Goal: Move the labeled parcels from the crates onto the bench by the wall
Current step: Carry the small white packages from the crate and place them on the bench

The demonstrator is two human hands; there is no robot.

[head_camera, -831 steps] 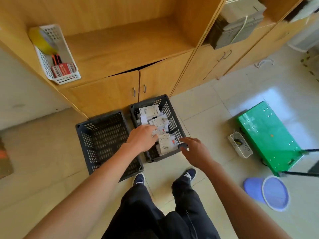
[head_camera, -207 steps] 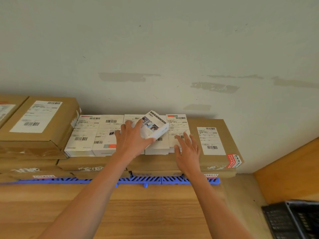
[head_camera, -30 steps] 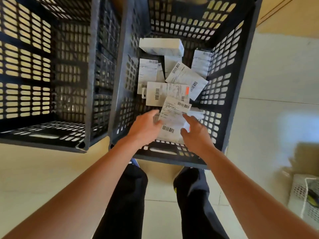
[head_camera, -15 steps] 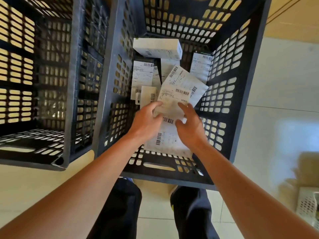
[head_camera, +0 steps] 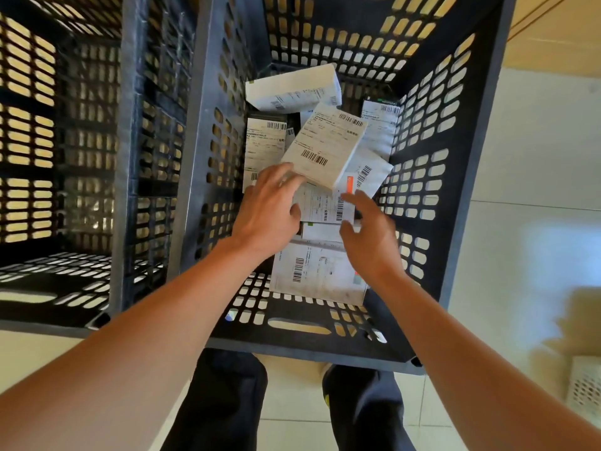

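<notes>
Left crate (head_camera: 58,164) fills left of frame, no parcels visible inside. My left hand (head_camera: 270,213), centre of frame, fingers on near corner of tilted white parcel (head_camera: 325,146); real grip, cannot tell. Other labeled parcels (head_camera: 317,271) piled in right crate (head_camera: 455,131). My right hand (head_camera: 370,236), fingers spread, above pile, holding nothing.

A single head-worn view looks steeply down from close above into the right crate (head_camera: 465,177), whose near rim crosses the lower middle of the frame. The left crate (head_camera: 123,157) fills the upper left, and the floor (head_camera: 536,190) runs down the right edge.
</notes>
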